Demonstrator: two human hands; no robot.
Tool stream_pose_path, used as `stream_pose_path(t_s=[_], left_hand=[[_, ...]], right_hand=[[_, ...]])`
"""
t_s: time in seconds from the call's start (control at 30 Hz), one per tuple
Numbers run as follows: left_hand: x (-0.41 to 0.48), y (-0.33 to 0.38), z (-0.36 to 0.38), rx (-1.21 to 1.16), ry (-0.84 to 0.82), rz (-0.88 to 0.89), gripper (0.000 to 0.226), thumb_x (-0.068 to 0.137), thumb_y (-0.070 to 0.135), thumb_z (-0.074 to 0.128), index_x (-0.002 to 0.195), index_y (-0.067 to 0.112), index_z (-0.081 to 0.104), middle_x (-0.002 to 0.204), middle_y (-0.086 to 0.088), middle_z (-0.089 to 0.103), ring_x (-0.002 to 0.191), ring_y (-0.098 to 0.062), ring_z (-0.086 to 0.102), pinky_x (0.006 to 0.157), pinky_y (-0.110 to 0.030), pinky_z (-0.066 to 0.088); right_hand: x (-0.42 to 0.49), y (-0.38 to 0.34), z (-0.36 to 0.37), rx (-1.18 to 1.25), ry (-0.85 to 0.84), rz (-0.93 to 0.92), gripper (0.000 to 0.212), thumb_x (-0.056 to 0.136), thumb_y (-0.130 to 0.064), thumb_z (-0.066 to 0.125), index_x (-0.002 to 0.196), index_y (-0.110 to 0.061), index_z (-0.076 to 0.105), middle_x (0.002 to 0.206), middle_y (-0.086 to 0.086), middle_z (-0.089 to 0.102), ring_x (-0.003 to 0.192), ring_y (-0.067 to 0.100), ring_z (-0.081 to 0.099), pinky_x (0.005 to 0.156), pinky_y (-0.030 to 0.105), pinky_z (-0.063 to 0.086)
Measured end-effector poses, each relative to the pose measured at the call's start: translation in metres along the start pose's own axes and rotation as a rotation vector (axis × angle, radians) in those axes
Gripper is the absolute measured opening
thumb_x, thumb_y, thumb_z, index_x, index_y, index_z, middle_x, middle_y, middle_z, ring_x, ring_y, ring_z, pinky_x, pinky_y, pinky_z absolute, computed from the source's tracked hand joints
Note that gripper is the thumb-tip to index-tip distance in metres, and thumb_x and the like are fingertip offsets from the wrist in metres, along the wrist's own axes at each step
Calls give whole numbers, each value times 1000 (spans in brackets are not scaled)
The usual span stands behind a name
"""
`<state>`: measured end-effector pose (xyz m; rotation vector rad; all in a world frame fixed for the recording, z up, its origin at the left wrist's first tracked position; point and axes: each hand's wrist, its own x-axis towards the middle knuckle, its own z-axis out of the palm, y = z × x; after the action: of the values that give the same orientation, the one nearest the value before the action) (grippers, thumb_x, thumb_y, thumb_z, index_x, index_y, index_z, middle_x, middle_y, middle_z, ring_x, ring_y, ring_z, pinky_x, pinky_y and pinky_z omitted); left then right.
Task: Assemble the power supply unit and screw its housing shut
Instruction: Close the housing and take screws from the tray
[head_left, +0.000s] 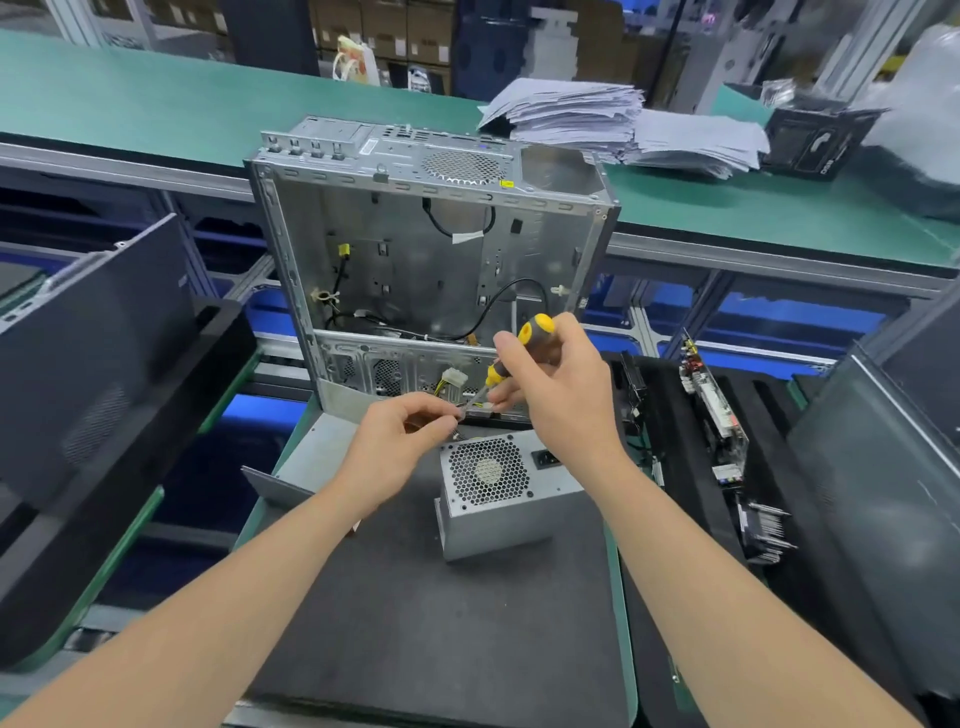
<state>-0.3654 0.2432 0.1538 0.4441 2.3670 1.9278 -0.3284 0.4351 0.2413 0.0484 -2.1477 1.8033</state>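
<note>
The grey power supply unit (498, 493) stands on the dark mat (441, 623), its honeycomb fan grille facing me. Just above it, my right hand (556, 384) grips a yellow-and-black screwdriver (519, 348), shaft pointing down-left. My left hand (405, 441) pinches something small at the screwdriver's tip, too small to identify. Behind both hands stands the open silver computer case (431, 249), with loose black cables and a white connector (453, 376) on yellow wires inside.
Black case panels (93, 364) lean in foam racks on the left and right (883, 493). A circuit board (711, 405) stands in the rack's slots on the right. Stacked papers (597, 119) and a black box (815, 140) lie on the green bench behind.
</note>
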Motion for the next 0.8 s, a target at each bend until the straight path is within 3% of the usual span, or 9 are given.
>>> stream_pose_path(t_s=[0.2, 0.4, 0.6, 0.8], left_hand=[[-7, 2, 3, -129, 38, -88, 28, 91, 10, 77, 85, 37, 83, 92, 6, 80, 82, -1, 69, 75, -12, 50], [-14, -6, 6, -241, 2, -184, 19, 96, 4, 69, 103, 18, 80, 94, 9, 79, 81, 5, 67, 73, -6, 48], [-15, -13, 3, -295, -42, -257, 37, 97, 3, 67, 96, 35, 83, 100, 11, 79, 83, 8, 65, 72, -5, 47], [-12, -18, 1, -304, -69, -282, 33, 97, 6, 69, 102, 35, 83, 110, 3, 79, 95, -4, 68, 82, -17, 51]], right_hand=[[5, 1, 5, -43, -2, -13, 29, 95, -39, 74, 89, -19, 54, 74, 8, 73, 59, 27, 76, 53, 35, 61], [9, 3, 9, -101, -46, 7, 33, 95, -36, 74, 93, -11, 53, 71, 8, 72, 57, 25, 74, 50, 33, 60], [15, 3, 13, -183, -80, -7, 33, 96, -35, 74, 90, -12, 51, 73, 7, 72, 54, 22, 73, 49, 31, 58], [17, 5, 16, -216, -94, -16, 30, 96, -38, 73, 88, -18, 51, 74, 3, 73, 54, 21, 73, 52, 36, 61]])
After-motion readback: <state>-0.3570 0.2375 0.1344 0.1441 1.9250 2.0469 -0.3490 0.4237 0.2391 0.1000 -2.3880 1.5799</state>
